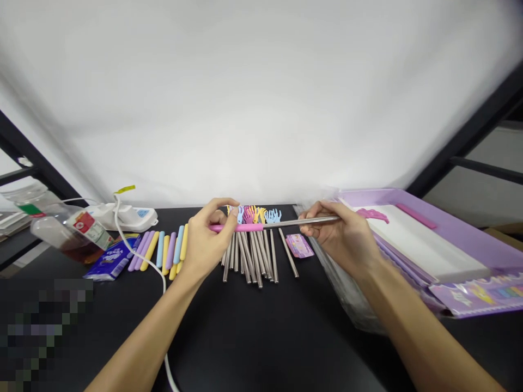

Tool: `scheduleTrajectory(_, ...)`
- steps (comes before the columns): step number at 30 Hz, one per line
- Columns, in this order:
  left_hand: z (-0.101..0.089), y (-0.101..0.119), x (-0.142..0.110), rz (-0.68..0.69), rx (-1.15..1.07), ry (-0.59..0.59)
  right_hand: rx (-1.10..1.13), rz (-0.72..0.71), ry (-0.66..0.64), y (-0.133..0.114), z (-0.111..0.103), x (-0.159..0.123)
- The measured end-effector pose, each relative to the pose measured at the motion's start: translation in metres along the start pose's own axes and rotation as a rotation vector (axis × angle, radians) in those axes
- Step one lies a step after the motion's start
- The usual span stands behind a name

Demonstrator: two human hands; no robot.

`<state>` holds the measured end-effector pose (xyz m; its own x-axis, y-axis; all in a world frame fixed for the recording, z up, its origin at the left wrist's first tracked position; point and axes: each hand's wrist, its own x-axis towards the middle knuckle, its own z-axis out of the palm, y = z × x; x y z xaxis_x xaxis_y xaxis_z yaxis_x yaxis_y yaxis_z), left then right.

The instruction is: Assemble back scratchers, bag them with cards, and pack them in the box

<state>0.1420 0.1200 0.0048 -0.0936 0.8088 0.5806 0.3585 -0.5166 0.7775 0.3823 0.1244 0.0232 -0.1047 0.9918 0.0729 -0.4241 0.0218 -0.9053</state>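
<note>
Above the table, my left hand (pixel 208 231) is closed around a pink handle (pixel 249 227). A thin metal rod (pixel 281 222) meets the handle's right end, and the two lie level in one line. Fingers of my right hand (pixel 343 234) pinch that rod farther right. Just beyond my right hand is a pink claw-shaped piece (pixel 372 215); whether it joins the rod or lies in the box behind cannot be made out. Below the held rod lies a row of loose metal rods (pixel 253 256). Small claw-shaped pieces (pixel 273 216) in blue, yellow and pink lie behind them.
Purple, yellow and blue handles (pixel 171 250) lie left of my left hand. Farther left are a blue tissue pack (pixel 112 258), a bottle (pixel 69 228), a power strip (pixel 137 218) and a white cable (pixel 164 283). A purple box (pixel 461 226) and clear plastic wrap (pixel 355 305) are at right.
</note>
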Motion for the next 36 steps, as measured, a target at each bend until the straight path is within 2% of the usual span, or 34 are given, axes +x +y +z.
scheduleTrajectory(5, 0.007, 0.002, -0.004, -0.064, -0.016, 0.094, -0.009, -0.044, -0.006, 0.005, 0.002, 0.000)
scheduleTrajectory(14, 0.007, 0.007, -0.006, -0.057, -0.009, 0.086, -0.018, -0.119, -0.019, 0.010, 0.010, -0.004)
scheduleTrajectory(18, 0.012, 0.007, -0.009, -0.105, -0.050, 0.054, -0.036, -0.168, -0.047, 0.014, 0.014, -0.006)
scheduleTrajectory(23, 0.014, 0.008, -0.009, -0.176, -0.092, -0.017, -0.058, -0.157, -0.076, 0.013, 0.016, -0.009)
scheduleTrajectory(29, -0.002, 0.005, 0.005, -0.265, -0.260, -0.370, -0.121, -0.130, -0.042, 0.003, 0.005, -0.005)
scheduleTrajectory(33, -0.014, -0.006, 0.013, -0.311, -0.243, -0.360, -0.049, -0.186, 0.103, -0.002, -0.002, -0.001)
scheduleTrajectory(36, -0.023, -0.013, 0.017, -0.291, -0.209, -0.347, 0.015, -0.195, 0.188, -0.011, -0.007, 0.000)
